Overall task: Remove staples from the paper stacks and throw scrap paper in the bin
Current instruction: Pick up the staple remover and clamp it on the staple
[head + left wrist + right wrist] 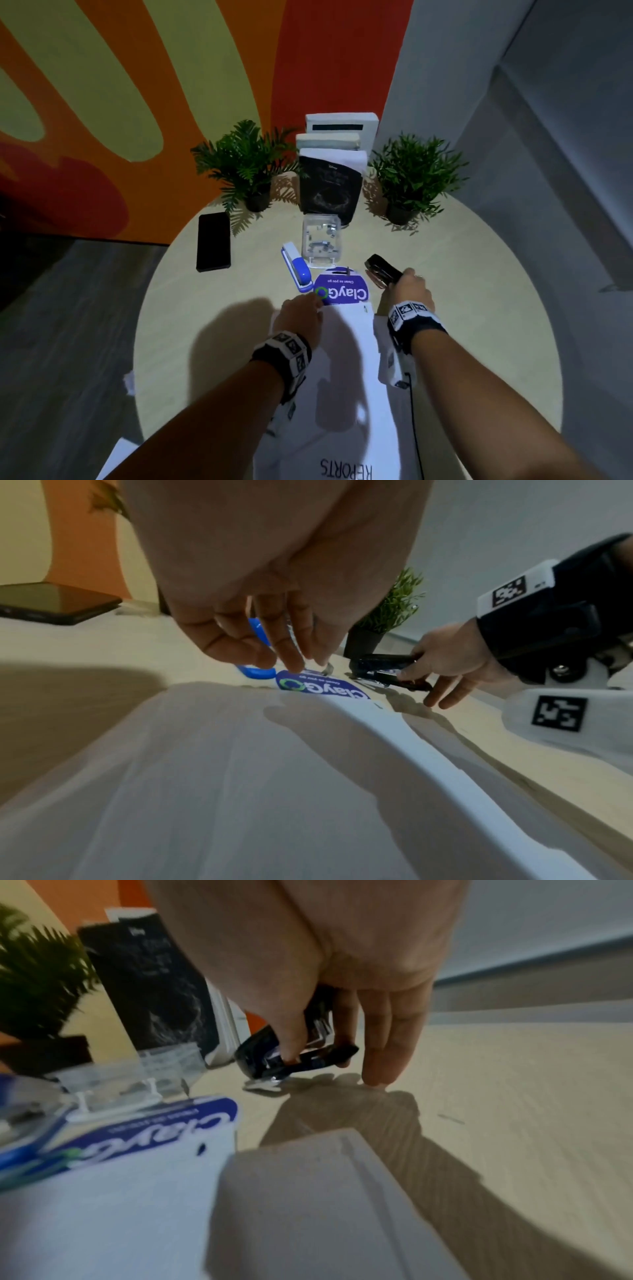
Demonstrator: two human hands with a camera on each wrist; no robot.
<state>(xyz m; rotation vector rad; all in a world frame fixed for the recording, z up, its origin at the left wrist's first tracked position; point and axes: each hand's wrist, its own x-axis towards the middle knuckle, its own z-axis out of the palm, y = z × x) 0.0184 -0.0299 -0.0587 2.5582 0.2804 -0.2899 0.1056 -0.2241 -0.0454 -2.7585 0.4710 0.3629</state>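
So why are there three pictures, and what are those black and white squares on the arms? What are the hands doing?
They are a person's two hands, not a machine. The squares are bands holding small cameras. The big picture comes from a camera on the head, looking down at a round table. The other two come from the wrists, looking along the fingers.

The left hand has its fingertips on a paper stack that carries a blue ClayGo label. The right hand grips a black staple remover.

Also on the table: a blue stapler, a clear plastic box, a black phone, two potted plants and some books.
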